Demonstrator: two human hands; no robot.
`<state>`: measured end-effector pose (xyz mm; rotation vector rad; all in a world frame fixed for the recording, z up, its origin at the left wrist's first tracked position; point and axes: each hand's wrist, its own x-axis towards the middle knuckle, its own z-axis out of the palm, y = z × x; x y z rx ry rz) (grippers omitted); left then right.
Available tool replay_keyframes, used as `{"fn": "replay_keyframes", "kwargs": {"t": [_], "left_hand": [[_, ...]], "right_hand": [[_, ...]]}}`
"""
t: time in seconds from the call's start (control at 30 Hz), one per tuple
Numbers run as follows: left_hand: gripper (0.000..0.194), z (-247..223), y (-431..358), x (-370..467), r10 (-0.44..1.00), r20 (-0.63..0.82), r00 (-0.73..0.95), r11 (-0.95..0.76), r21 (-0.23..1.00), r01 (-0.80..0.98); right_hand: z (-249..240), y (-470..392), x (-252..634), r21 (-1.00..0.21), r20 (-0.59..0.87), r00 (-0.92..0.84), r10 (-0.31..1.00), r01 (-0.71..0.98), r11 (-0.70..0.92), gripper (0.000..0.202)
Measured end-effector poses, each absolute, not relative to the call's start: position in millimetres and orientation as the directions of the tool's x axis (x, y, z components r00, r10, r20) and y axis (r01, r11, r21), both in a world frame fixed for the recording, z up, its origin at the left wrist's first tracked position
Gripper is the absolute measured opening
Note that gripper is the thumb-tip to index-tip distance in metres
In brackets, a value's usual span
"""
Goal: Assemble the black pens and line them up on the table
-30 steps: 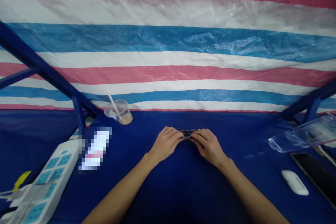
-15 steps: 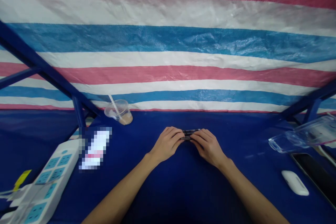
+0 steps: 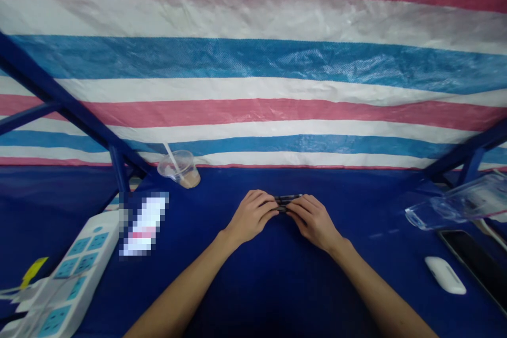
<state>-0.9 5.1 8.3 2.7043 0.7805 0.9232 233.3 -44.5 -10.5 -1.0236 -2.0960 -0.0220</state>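
Several thin dark sticks, perhaps pens [image 3: 282,202], lie side by side across the gap between my two hands on the blue table [image 3: 289,285]. My left hand [image 3: 252,216] has its fingers closed round their left ends. Around their right ends, the fingers of my right hand [image 3: 312,221] are pressed together. The fingers cover both ends of the sticks, so their full length is hidden.
At the left are a clear cup [image 3: 180,169] with a straw, a lit, pixelated phone [image 3: 144,224] and a white power strip [image 3: 79,269]. At the right are a white case [image 3: 445,275], a dark phone [image 3: 471,259] and a clear plastic container [image 3: 455,203]. A striped sheet [image 3: 253,113] hangs behind.
Both hands have stayed almost in place. The dark sticks between them have shifted very slightly.
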Motion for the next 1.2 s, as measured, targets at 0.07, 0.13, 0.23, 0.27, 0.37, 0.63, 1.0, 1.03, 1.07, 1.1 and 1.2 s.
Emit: {"fn": "replay_keyframes", "kwargs": {"t": [0.07, 0.13, 0.23, 0.27, 0.37, 0.63, 1.0, 1.03, 1.07, 1.1, 1.2], "left_hand": [[0.017, 8.6, 4.9, -1.1, 0.539, 0.512, 0.669, -0.843, 0.334, 0.423], [0.021, 8.3, 4.4, -0.6, 0.537, 0.511, 0.671, -0.843, 0.338, 0.417], [0.017, 7.9, 3.7, 0.4, 0.528, 0.514, 0.676, -0.849, 0.343, 0.401], [0.015, 8.2, 3.5, 0.5, 0.526, 0.514, 0.677, -0.850, 0.345, 0.398], [0.014, 9.8, 3.4, 0.1, 0.531, 0.513, 0.675, -0.847, 0.351, 0.399], [0.014, 7.0, 3.6, 0.2, 0.528, 0.498, 0.688, -0.849, 0.335, 0.409], [0.014, 7.6, 3.5, 0.4, 0.531, 0.464, 0.709, -0.847, 0.329, 0.418], [0.015, 7.8, 3.6, 0.2, 0.533, 0.458, 0.711, -0.845, 0.329, 0.422], [0.015, 8.0, 3.7, 0.0, 0.535, 0.452, 0.714, -0.844, 0.328, 0.425], [0.016, 8.1, 3.7, -0.1, 0.537, 0.448, 0.715, -0.842, 0.329, 0.426], [0.022, 7.8, 3.2, 0.5, 0.537, 0.450, 0.714, -0.842, 0.333, 0.424]], "right_hand": [[-10.6, -44.6, 233.2, -0.307, 0.661, -0.363, 0.657, 0.668, 0.678, 0.018], [-11.0, -44.7, 233.1, -0.310, 0.661, -0.361, 0.657, 0.666, 0.678, 0.018], [-11.8, -44.8, 233.0, -0.312, 0.657, -0.362, 0.661, 0.668, 0.676, 0.017], [-12.1, -44.7, 232.9, -0.310, 0.657, -0.364, 0.660, 0.668, 0.676, 0.017], [-12.1, -44.5, 232.6, -0.300, 0.666, -0.369, 0.648, 0.663, 0.686, 0.016], [-10.7, -44.4, 232.9, -0.293, 0.674, -0.374, 0.637, 0.656, 0.695, 0.017], [-12.0, -44.6, 232.0, -0.288, 0.679, -0.378, 0.629, 0.651, 0.702, 0.017], [-12.3, -44.6, 231.9, -0.286, 0.680, -0.379, 0.628, 0.651, 0.703, 0.016], [-12.5, -44.5, 231.8, -0.286, 0.679, -0.380, 0.628, 0.651, 0.703, 0.017], [-12.6, -44.5, 231.8, -0.287, 0.678, -0.380, 0.629, 0.651, 0.703, 0.017], [-12.2, -44.4, 232.3, -0.295, 0.683, -0.371, 0.629, 0.648, 0.702, 0.017]]}}
